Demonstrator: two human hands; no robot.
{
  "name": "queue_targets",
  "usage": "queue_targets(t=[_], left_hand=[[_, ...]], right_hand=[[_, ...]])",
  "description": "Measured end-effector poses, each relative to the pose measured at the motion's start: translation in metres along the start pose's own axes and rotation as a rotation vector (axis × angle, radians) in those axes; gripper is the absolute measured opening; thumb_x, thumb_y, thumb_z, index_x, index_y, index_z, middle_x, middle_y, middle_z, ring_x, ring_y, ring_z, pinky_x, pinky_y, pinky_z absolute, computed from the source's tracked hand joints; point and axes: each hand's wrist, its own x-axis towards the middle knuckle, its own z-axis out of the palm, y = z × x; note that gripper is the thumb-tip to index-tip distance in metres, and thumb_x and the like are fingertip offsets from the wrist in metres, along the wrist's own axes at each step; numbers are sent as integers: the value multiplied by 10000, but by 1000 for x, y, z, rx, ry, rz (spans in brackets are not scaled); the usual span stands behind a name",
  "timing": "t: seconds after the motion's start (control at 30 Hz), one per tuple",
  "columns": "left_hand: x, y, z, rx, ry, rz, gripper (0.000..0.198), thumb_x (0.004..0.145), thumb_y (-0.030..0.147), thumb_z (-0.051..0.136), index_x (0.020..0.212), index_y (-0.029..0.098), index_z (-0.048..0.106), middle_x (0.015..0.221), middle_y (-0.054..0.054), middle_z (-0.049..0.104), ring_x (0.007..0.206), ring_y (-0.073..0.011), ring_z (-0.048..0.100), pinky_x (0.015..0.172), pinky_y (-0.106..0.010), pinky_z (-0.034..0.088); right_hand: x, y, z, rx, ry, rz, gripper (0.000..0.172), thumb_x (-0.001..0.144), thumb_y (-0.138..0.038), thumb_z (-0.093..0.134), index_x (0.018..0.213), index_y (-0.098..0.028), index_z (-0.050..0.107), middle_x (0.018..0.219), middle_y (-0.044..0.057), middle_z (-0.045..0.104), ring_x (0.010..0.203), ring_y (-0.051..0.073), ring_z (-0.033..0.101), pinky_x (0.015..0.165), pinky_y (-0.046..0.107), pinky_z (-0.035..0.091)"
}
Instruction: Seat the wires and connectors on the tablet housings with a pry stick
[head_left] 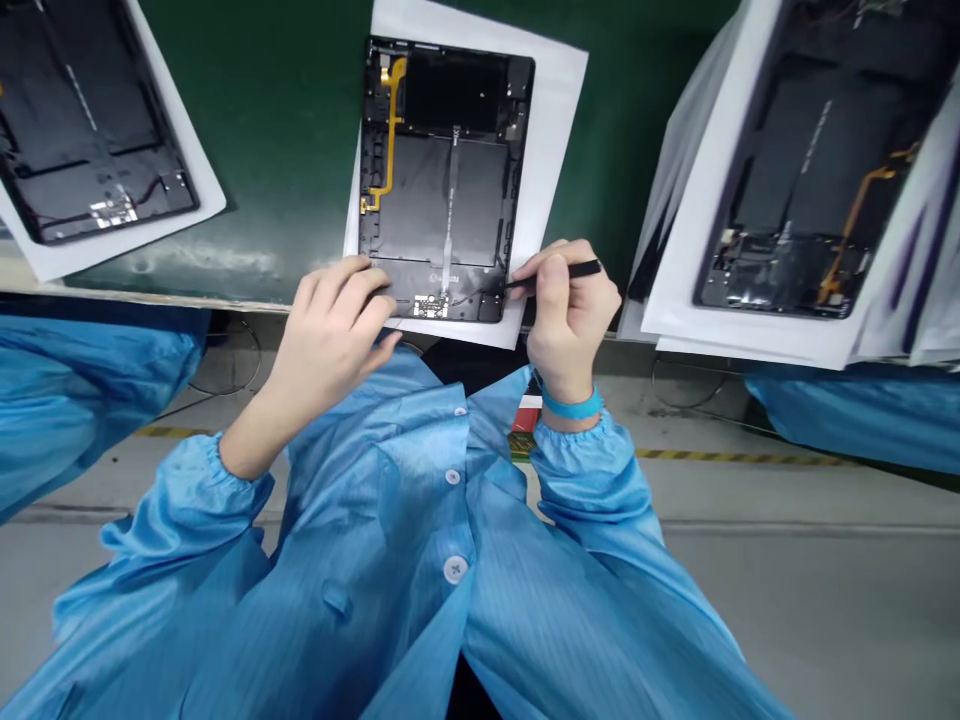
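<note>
An opened tablet shell [420,220] lies on a white sheet [551,130], its inside facing up. It has an orange flex cable [393,130] along the left side, a grey ribbon cable [452,190] down the middle and a small white circuit board [430,306] at the near edge. My left hand [337,315] is open, its fingers resting over the shell's near left corner. In my right hand [566,300] is a slim black tool, probably tweezers [585,268]. Its pointed tip is at the shell's near right edge, beside a thin dark wire.
Another opened tablet shell [82,130] lies on white paper at the left. At the right, a third shell [817,180] rests on stacked white sheets [679,300]. All are on the green table [285,130]. Blue-clothed people [82,390] are at both sides.
</note>
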Motion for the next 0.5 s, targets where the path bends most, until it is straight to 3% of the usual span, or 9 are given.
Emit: queue_targets(t=[0.1, 0.3, 0.5], left_hand=[[0, 1, -5, 42, -21, 12, 147, 1087, 175, 633, 1191, 192, 735, 1389, -133, 788, 1396, -379, 724, 1089, -571, 577], [11, -3, -20, 89, -25, 85, 148, 1122, 175, 600, 1067, 212, 732, 1158, -59, 842, 1203, -302, 790, 1110, -555, 589], [18, 10, -15, 167, -38, 61, 201, 1119, 327, 656, 1040, 163, 743, 1134, -117, 802, 1137, -355, 758, 1036, -577, 596]], right_hand=[[1, 1, 3, 7, 25, 1, 410, 1211, -463, 568, 930, -251, 778, 844, -35, 714, 677, 102, 720, 629, 273, 548], [3, 3, 2, 21, 12, -2, 404, 1206, -467, 583, 929, -252, 782, 821, -43, 697, 672, 90, 717, 627, 264, 548], [3, 5, -1, 21, 14, -18, 406, 1205, -478, 586, 931, -249, 780, 827, -50, 695, 673, 81, 719, 638, 270, 536]])
